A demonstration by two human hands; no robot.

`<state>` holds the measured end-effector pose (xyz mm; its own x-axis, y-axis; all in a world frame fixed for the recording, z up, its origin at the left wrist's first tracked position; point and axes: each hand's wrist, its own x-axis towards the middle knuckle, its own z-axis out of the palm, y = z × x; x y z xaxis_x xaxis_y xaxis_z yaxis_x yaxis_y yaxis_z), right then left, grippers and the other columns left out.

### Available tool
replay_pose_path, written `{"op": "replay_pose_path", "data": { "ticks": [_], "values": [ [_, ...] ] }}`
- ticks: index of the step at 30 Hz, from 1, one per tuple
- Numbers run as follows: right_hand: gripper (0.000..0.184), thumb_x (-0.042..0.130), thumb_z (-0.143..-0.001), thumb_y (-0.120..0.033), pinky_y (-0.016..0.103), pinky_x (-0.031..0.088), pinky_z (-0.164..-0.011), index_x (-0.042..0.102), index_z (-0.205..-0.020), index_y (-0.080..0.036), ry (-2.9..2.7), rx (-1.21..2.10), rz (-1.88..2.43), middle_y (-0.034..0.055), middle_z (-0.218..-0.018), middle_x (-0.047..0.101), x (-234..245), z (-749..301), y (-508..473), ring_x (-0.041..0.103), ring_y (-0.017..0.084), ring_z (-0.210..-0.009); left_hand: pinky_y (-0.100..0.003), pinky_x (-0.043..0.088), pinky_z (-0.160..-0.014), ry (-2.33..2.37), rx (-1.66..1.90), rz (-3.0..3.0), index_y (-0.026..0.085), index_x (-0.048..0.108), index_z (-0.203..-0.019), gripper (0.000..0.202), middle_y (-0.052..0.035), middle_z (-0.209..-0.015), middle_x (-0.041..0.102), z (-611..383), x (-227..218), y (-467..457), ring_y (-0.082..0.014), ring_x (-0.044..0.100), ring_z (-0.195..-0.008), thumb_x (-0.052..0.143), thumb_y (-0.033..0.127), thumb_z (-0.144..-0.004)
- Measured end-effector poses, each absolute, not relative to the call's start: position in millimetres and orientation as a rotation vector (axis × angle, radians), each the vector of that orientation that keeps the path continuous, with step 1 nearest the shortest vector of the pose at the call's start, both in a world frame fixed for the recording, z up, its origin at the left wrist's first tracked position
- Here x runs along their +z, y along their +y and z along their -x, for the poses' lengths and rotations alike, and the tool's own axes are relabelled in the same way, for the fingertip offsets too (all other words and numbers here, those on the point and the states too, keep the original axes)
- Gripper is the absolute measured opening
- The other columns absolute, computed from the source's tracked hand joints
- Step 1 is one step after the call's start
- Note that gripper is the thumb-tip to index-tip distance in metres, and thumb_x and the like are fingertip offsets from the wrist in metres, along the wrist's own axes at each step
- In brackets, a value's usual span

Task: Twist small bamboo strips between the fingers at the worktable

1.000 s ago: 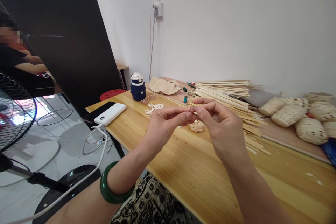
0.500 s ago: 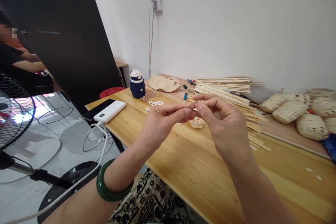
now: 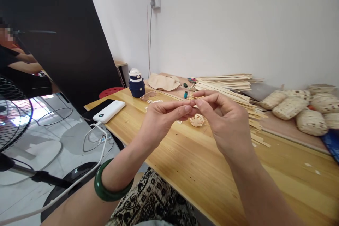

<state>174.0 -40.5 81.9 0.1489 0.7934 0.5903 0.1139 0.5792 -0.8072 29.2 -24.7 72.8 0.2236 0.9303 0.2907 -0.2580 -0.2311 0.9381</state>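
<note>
Both hands meet above the wooden table [image 3: 185, 159], fingertips pinched close together. My left hand [image 3: 164, 118] has thumb and fingers pressed together; whatever lies between them is too small to make out. Thumb and forefinger of my right hand [image 3: 225, 116] also pinch, right against the left fingertips, and their contents are hidden. Just behind and below the fingers sits a small woven ball [image 3: 197, 120] of pale strips. A teal thread spool [image 3: 185, 94] stands farther back, near a dark green small object [image 3: 185, 85].
Bundled pale strips [image 3: 225, 84] lie at the back right, before several woven baskets [image 3: 290, 107]. A blue bottle [image 3: 137, 86], glasses [image 3: 148, 94], beige cloth [image 3: 164, 82] and a white power bank [image 3: 109, 112] with a cable occupy the left. A fan [image 3: 13, 120] stands beside the table.
The view has shifted slightly, so the table items appear a little higher and to the left. The hands keep their pinch, with fingertips still together.
</note>
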Motion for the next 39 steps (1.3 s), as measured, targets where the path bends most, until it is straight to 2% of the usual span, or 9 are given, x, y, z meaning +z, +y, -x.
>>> {"op": "replay_pose_path", "data": {
  "ticks": [8, 16, 21, 25, 31, 39],
  "values": [
    [0.015, 0.069, -0.083, -0.019, 0.026, 0.059, -0.072, 0.067, -0.069, -0.019, -1.366, 0.581, 0.872, 0.0041, -0.096, 0.069, 81.8, -176.0, -39.9, 0.068, 0.016, -0.092, -0.028, 0.058, -0.079, 0.705, 1.298, -1.351, 0.024, 0.082, -0.089, 0.012, -0.0032, -0.088, 0.081, -31.1, 72.6, -24.5, -0.0193, 0.075, -0.086, 0.078, 0.029, -0.079],
    [0.013, 0.067, -0.084, -0.018, 0.027, 0.06, -0.078, 0.067, -0.071, -0.019, -1.355, 0.619, 0.839, 0.0051, -0.098, 0.069, 81.1, -177.6, -38.7, 0.068, 0.017, -0.097, -0.026, 0.058, -0.078, 0.692, 1.275, -1.336, 0.023, 0.082, -0.089, 0.012, -0.0036, -0.085, 0.081, -32.4, 72.9, -21.7, -0.0175, 0.074, -0.083, 0.078, 0.028, -0.079],
    [0.014, 0.068, -0.084, -0.021, 0.025, 0.059, -0.073, 0.067, -0.07, -0.018, -1.368, 0.592, 0.87, 0.0047, -0.099, 0.069, 81.0, -177.8, -38.4, 0.068, 0.015, -0.09, -0.028, 0.058, -0.08, 0.707, 1.271, -1.336, 0.023, 0.082, -0.091, 0.015, -0.004, -0.085, 0.081, -32.6, 72.6, -21.6, -0.0179, 0.073, -0.083, 0.079, 0.031, -0.079],
    [0.014, 0.068, -0.084, -0.021, 0.024, 0.058, -0.067, 0.067, -0.07, -0.018, -1.375, 0.601, 0.871, 0.0046, -0.097, 0.069, 80.3, -177.3, -38.5, 0.068, 0.014, -0.086, -0.025, 0.057, -0.079, 0.703, 1.267, -1.327, 0.023, 0.082, -0.09, 0.014, -0.0039, -0.086, 0.081, -31.4, 71.4, -21.9, -0.0162, 0.073, -0.082, 0.078, 0.031, -0.08],
    [0.014, 0.068, -0.083, -0.018, 0.025, 0.059, -0.074, 0.067, -0.069, -0.018, -1.368, 0.592, 0.84, 0.0044, -0.097, 0.069, 80.3, -176.1, -38.8, 0.068, 0.014, -0.089, -0.023, 0.058, -0.078, 0.703, 1.265, -1.326, 0.022, 0.082, -0.092, 0.015, -0.0034, -0.084, 0.081, -30.7, 72.3, -22.8, -0.0153, 0.073, -0.082, 0.078, 0.029, -0.08],
    [0.015, 0.067, -0.084, -0.016, 0.02, 0.058, -0.065, 0.066, -0.069, -0.016, -1.379, 0.605, 0.857, 0.0048, -0.097, 0.067, 83.6, -177.6, -42.3, 0.068, 0.012, -0.083, -0.023, 0.057, -0.078, 0.684, 1.257, -1.329, 0.022, 0.082, -0.093, 0.014, -0.0026, -0.085, 0.081, -31.2, 73.5, -24.4, -0.0148, 0.073, -0.082, 0.077, 0.027, -0.081]
  ]
}}
